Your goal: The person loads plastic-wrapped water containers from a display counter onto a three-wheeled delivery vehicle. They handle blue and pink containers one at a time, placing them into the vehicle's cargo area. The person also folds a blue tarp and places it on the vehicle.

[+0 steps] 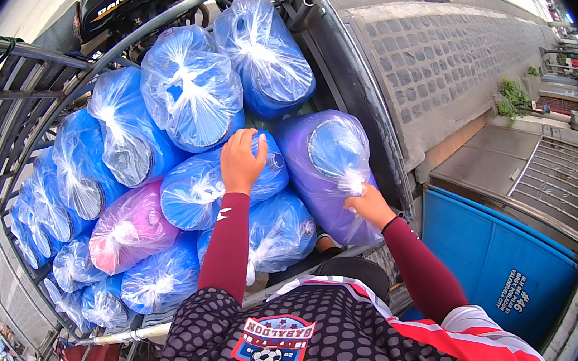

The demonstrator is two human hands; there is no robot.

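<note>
My right hand (pixel 372 208) is closed on the gathered plastic of a purple water jug (pixel 322 158) wrapped in a clear bag. That jug lies at the right end of the metal cargo bed (pixel 362 70). My left hand (pixel 242 159) rests with its fingers spread on a bagged blue water jug (pixel 192 189), just left of the purple one. Below it lies another bagged blue jug (pixel 274 233), partly behind my left forearm. A pink bagged jug (pixel 132 225) sits farther left among several blue ones.
Metal bars (pixel 9 135) fence the bed on the left. Beyond its far rail stands a dark motorcycle (pixel 130 1). To the right are a stone-paved strip (pixel 461 51), a green plant (pixel 511 97) and a blue metal panel (pixel 492 249).
</note>
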